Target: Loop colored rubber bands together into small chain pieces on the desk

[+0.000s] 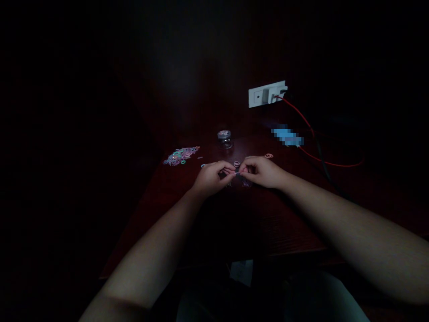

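Observation:
My left hand (214,176) and my right hand (262,172) meet over the dark red table, thumbs and fingertips pinched. Between them they hold a small pale elastic band (237,173), which looks drawn tight; the fingers hide most of it. Just beyond the fingertips lies a pinkish hair elastic (237,164). A small cluster of purple bands (247,183) is partly visible below my right hand. Behind that hand are orange-pink hair elastics (269,155), and a blue one (203,166) shows beside my left hand.
A pile of coloured hair elastics (181,156) lies at the table's left. A small clear round jar (224,137) stands at the back. To the right, a red cable (301,115) runs from a wall socket (258,96) to a blurred blue object (287,135). The room is very dark.

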`<state>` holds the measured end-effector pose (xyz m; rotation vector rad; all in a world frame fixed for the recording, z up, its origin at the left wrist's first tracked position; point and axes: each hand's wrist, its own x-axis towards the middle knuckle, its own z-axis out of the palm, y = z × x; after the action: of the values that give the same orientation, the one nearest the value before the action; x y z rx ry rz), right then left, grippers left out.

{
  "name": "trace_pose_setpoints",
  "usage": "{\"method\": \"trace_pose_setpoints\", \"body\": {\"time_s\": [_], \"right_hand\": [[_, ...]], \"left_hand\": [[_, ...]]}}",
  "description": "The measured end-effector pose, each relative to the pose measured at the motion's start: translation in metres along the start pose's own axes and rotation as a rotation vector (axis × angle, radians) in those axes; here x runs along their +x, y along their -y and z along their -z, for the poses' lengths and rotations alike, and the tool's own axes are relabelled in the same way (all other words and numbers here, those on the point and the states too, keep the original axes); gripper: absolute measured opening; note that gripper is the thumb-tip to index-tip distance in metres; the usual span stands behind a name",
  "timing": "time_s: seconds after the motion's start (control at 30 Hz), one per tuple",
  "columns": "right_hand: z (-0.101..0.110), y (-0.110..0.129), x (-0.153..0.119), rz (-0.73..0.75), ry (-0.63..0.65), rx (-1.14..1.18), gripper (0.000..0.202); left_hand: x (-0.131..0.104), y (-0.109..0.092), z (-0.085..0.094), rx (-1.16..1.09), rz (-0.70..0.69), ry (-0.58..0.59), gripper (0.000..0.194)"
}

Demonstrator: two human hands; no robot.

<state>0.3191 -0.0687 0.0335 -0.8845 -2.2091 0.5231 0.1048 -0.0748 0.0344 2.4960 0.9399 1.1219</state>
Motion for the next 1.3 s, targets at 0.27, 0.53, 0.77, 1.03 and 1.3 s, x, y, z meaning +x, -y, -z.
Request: {"method": "trace_pose_setpoints", "body": {"time_s": [0.27, 0.53, 0.77, 1.03, 1.3], "right_hand": [[-0.0020, 0.0036, -0.0006, 0.012, 0.020, 0.016, 0.012], [-0.0046, 0.0021, -0.0003, -0.004, 0.035, 0.032, 0.011], [-0.0038, 0.0029, -0.0010, -0.030, 0.052, 0.089, 0.014], [-0.0052, 0.0025, -0.0012, -0.029, 0.036, 0.107, 0.013], [-0.0059, 0.0043, -0.0010, -0.050, 0.066, 0.157, 0.014]], "left_hand": [[0.0002, 0.0052, -0.0020, 0.021, 0.043, 0.080, 0.014], [0.0017, 0.0006, 0.0004, 0.075, -0.006, 0.104, 0.007], [-0.0004, 0.0042, -0.0010, 0.025, 0.043, 0.105, 0.009], [-0.0014, 0.0073, -0.0026, -0.004, 0.063, 0.103, 0.009], [-0.0022, 0.0043, -0.0041, -0.049, 0.074, 0.117, 0.010]]}}
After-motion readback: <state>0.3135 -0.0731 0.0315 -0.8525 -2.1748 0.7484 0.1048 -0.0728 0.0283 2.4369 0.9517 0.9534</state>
